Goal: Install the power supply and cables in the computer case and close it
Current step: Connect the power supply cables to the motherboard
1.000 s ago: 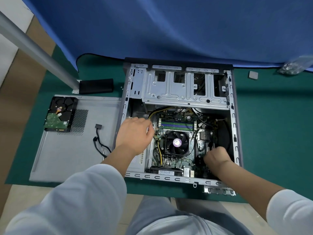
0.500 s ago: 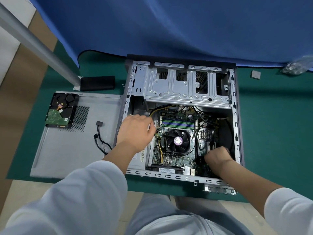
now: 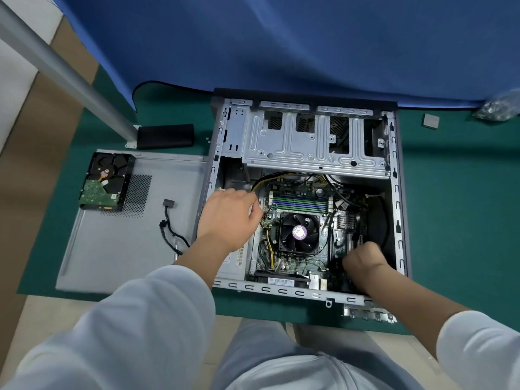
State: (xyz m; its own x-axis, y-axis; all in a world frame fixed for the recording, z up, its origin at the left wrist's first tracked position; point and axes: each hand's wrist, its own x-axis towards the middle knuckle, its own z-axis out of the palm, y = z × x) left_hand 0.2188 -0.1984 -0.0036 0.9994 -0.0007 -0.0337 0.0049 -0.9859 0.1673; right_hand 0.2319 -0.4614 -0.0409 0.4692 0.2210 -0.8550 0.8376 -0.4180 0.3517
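1. Head view, only cam so everything's from here. Computer case [image 3: 394, 192] lies on its side, open face up. Power supply [image 3: 235, 258] sits in the near-left corner, mostly hidden under the left hand [image 3: 229, 218] and wrist, so it's directly below/behind that hand, long axis running near-to-far along the case wall.
2. Left hand: fingers curled toward the yellow/black cables [image 3: 263, 190] just right of it, fingertips touching or nearly. Can't tell if it's actually pinching one, tbh.
3. Right hand [image 3: 363, 258]: clenched, knuckles up, down by the near-right of the motherboard [image 3: 298, 198]. What it grips is hidden, probably a connector imo.
4. Key relation: cables run from the PSU away from the left hand, arcing far-right across the board. Left hand's way nearer them.
5. Side panel [image 3: 118, 243] lies left of the left hand, outside the case, w/ a hard drive [image 3: 105, 182] on it, so closing isn't near yet.
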